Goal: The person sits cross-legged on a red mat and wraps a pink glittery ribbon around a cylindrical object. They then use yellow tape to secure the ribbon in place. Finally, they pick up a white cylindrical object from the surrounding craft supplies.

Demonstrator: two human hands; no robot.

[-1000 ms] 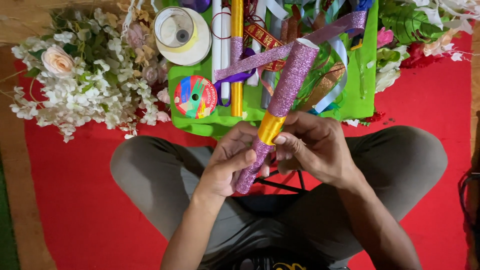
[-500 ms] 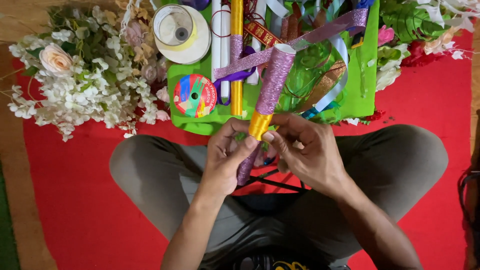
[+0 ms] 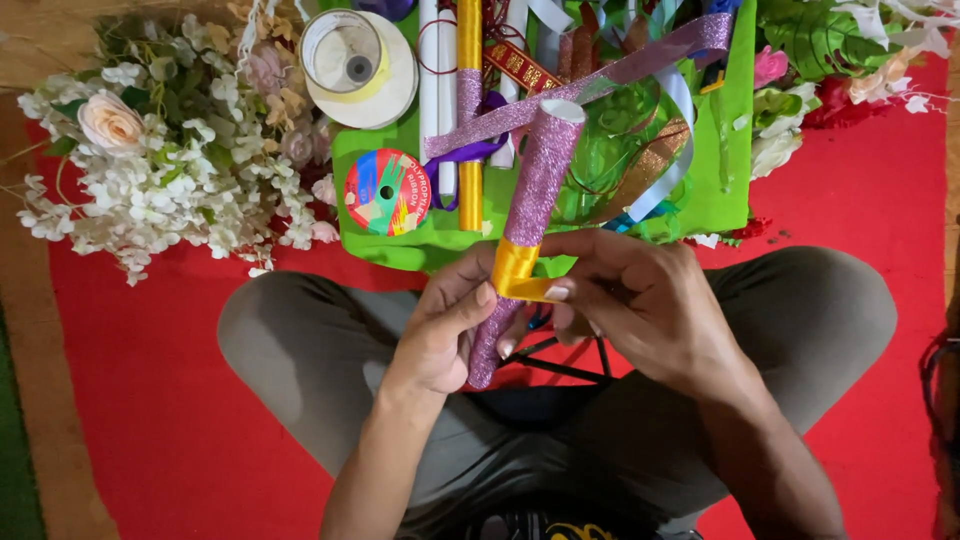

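Note:
I hold a purple glitter roll (image 3: 541, 170) tilted over my crossed legs, its top end over the green tray. My left hand (image 3: 445, 325) grips the roll's lower half, thumb pressed against a band of yellow ribbon (image 3: 515, 270) wound round its middle. My right hand (image 3: 640, 300) pinches the loose end of that yellow ribbon at the roll's right side. A purple glitter ribbon (image 3: 620, 70) trails from behind the roll up to the right.
A green tray (image 3: 735, 170) ahead holds rolls, ribbons, a multicoloured ribbon spool (image 3: 385, 192) and a white tape spool (image 3: 358, 55). White and pink artificial flowers (image 3: 160, 150) lie left, more flowers and leaves (image 3: 850, 50) right. Red cloth (image 3: 150, 360) covers the floor.
The roll has been turned and shifted slightly between my hands. The yellow ribbon now wraps its middle more widely, and my right fingers have moved to pinch its end.

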